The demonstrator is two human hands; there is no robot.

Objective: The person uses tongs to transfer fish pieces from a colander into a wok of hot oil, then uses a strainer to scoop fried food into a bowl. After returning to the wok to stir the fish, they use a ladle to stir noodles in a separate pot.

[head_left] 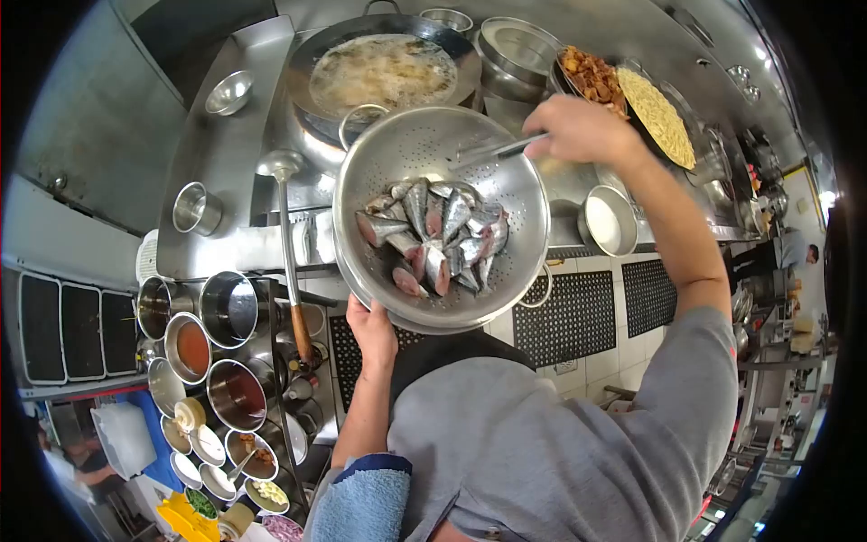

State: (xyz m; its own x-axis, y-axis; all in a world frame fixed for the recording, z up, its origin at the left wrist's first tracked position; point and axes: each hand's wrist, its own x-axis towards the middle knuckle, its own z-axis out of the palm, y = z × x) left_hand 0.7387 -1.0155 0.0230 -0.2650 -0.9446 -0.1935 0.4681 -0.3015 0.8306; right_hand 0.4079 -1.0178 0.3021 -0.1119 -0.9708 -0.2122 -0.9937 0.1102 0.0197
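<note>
One two-handled colander (pixel 379 172) above the floor mats, left hand (pixel 372 334) clasping its near rim, over ten overlapping fish pieces (pixel 436 262) inside, right hand (pixel 578 131) closed around one metal utensil (pixel 506 148), one bubbling wok (pixel 296 79) beyond, one ladle (pixel 285 230) leftward.

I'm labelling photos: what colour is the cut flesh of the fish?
Pinkish red on the fish pieces, best seen in the head view.
</note>
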